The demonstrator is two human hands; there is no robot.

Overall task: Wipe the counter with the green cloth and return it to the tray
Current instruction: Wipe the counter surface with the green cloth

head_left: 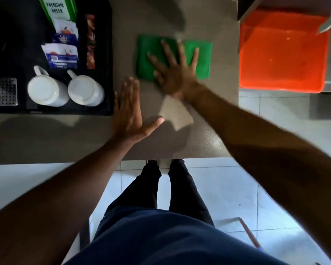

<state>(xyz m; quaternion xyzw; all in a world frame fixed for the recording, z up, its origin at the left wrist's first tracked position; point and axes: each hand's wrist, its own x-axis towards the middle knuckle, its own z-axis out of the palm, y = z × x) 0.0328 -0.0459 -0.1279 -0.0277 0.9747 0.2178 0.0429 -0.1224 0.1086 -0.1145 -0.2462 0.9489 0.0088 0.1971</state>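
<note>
Seen from above, our right hand (pixel 175 73) lies flat with fingers spread on the folded square green cloth (pixel 198 60), which sits just above the centre of the frame on the grey-brown surface (pixel 84 138). Its grip is released, palm pressing down instead of closing around anything. Our left hand (pixel 130 115) rests flat on the bare surface just below and left of the cloth, apart from it, its grip also released and empty.

The cloth looks soft, light and limp, folded into several layers; we judge it will slide easily under a flat palm and bunch or unfold if dragged by one corner. Blur around the right hand suggests a wiping stroke. For lifting, we would pinch the stacked layers at the near edge or gather the middle, so that the folds stay together.

The shallow orange plastic tray (pixel 283 60) sits at the upper right of the frame, well apart from the cloth, beyond the surface's right edge, and looks the likely place for its return. At the upper left, a black tray (pixel 103 54) carries two white mugs (pixel 48 90) turned upside down and assorted packets (pixel 62 54).
</note>
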